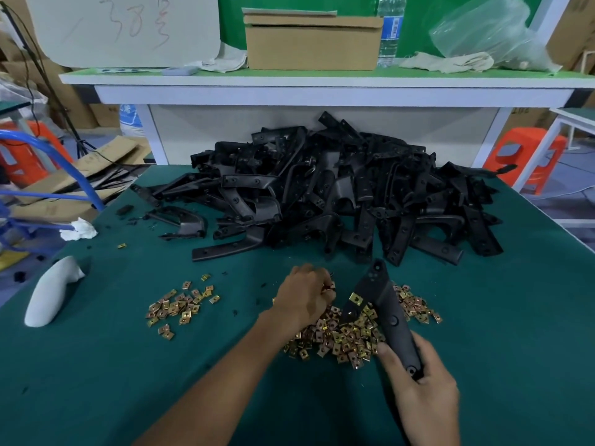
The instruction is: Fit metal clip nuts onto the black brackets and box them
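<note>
My right hand [421, 378] grips the near end of a black bracket [384, 304], held tilted over the table; one brass clip nut [356, 299] sits on its side tab. My left hand [306, 294] is curled with its fingertips in the far edge of the big heap of brass clip nuts [341, 339]; what the fingers pinch is hidden. A smaller scatter of clip nuts [180, 305] lies to the left. A large pile of black brackets [338, 191] fills the far half of the green table [128, 365].
A white curved plastic part [48, 294] lies at the left edge, with crumpled white tissue [77, 230] behind it. On the raised shelf stand a cardboard box [312, 43], a water bottle [391, 30], rags and a clear bag. Blue tubing and cardboard lie off the left.
</note>
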